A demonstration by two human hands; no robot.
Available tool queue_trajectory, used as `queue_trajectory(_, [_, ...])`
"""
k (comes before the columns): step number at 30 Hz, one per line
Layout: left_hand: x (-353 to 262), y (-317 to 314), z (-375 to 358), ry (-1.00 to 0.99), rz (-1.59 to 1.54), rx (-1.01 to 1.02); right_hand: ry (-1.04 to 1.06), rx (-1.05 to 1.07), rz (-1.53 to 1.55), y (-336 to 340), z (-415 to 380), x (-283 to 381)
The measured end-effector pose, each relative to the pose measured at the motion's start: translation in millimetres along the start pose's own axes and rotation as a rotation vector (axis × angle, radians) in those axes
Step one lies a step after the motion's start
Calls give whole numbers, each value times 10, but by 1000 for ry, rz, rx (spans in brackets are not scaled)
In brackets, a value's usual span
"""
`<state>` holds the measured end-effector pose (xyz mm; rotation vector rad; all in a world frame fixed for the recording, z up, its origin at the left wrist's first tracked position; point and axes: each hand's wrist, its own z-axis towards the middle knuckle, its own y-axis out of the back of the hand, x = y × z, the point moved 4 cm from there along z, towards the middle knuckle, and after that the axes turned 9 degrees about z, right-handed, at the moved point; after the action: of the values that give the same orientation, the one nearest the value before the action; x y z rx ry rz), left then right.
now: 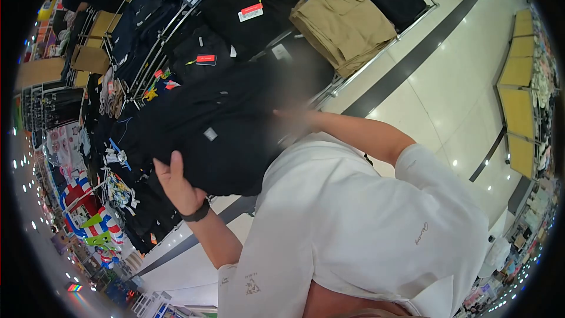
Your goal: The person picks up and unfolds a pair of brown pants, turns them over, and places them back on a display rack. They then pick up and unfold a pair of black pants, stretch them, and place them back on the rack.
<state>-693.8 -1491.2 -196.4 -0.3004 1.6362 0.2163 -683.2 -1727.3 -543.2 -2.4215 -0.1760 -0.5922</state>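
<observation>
Black folded trousers (194,135) with a small white label lie across the rack in front of me. At their near left edge is my left hand (179,182), with a dark band on the wrist. Its visible fingers are stretched out and apart against the black cloth. My right hand (297,121) reaches over the right side of the same black cloth, near the rack's front rail. A blur covers that hand, and I cannot tell whether its fingers grip the fabric.
Khaki folded trousers (344,26) sit at the rack's right end. More dark garments carry red and white tags (251,12). A metal rail (376,56) edges the rack. Tiled floor (435,100) with a dark stripe runs alongside. Yellow-sided shelving (518,94) stands far right.
</observation>
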Motion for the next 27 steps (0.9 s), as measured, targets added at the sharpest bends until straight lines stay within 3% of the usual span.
queue_trajectory(2, [-194, -107, -96, -34, -59, 33, -290, 162, 146, -64, -130, -121])
queue_trajectory(3, [-295, -175, -150, -85, -97, 50, -315, 296, 271, -233, -302, 5])
queue_trajectory(4, [-372, -208, -198, -136, -135, 66, -311, 299, 273, -274, -248, 9])
queue_trajectory(6, [-439, -203, -270, -148, -123, 72, -241, 642, 754, -533, -192, 169])
queue_trajectory(7, [-478, -212, -304, -154, -151, 78, -238, 643, 754, -597, -206, 207])
queue_trajectory(9, [-487, -180, -372, -162, -179, 95, 45, 579, 811, -835, -526, 595])
queue_trajectory(10, [-459, -115, -386, -168, -225, 33, 58, 579, 813, -917, -593, 679])
queue_trajectory(12, [-443, -37, -403, -178, -286, -16, 40, 285, 626, -921, -656, 742])
queue_trajectory(13, [-430, -42, -397, -161, -294, 17, 56, 275, 612, -885, -706, 776])
queue_trajectory(15, [-389, 2, -384, -153, -312, 47, 569, 75, 265, -732, -836, 920])
queue_trajectory(16, [-343, 75, -389, -135, -307, -1, 568, 72, 258, -685, -776, 915])
queue_trajectory(18, [-292, 200, -387, -119, -314, -47, 228, -166, 591, -438, -619, 878])
queue_trajectory(20, [-226, 338, -362, -75, -353, -104, 194, -137, 464, -61, -449, 828])
queue_trajectory(22, [98, 740, -291, -49, -321, -113, 668, -140, -13, 721, 16, 669])
queue_trajectory(23, [243, 848, -249, -28, -274, -120, 767, -228, -265, 739, -270, 859])
queue_trajectory(24, [289, 806, -204, -31, -284, -112, 647, -341, -157, 842, -327, 978])
queue_trajectory(26, [449, 642, -127, 214, -523, -130, 453, -589, 323, 734, -912, 1425])
queue_trajectory(27, [478, 509, -77, 216, -521, -120, 554, -607, 308, 799, -1049, 1611])
